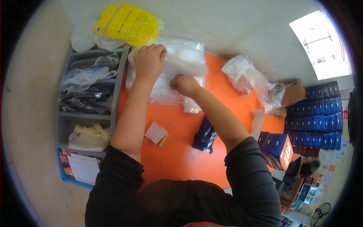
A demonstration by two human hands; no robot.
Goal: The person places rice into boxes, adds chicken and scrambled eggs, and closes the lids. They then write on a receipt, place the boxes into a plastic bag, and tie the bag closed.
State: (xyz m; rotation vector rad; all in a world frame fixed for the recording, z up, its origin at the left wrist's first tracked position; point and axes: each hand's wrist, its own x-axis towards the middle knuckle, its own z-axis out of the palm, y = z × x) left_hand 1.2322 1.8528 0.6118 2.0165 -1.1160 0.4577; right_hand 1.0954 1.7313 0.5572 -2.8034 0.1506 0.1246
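Note:
A pile of clear plastic bags lies at the back of the orange table. My left hand is at its upper left part, fingers curled down on a clear plastic bag. Lower and further right, my right hand is closed over the same pile, slightly blurred; its fingertips are turned away, so what they pinch is hidden. Just behind my left hand is a yellow "HAND GLOVES" packet. A small silvery plastic packet sticks out below my right hand.
Grey compartment trays with packed plastic line the left side, above a blue basket. On the orange table are a paper card and a dark blue packet. Stacked blue boxes stand right; a person is beyond.

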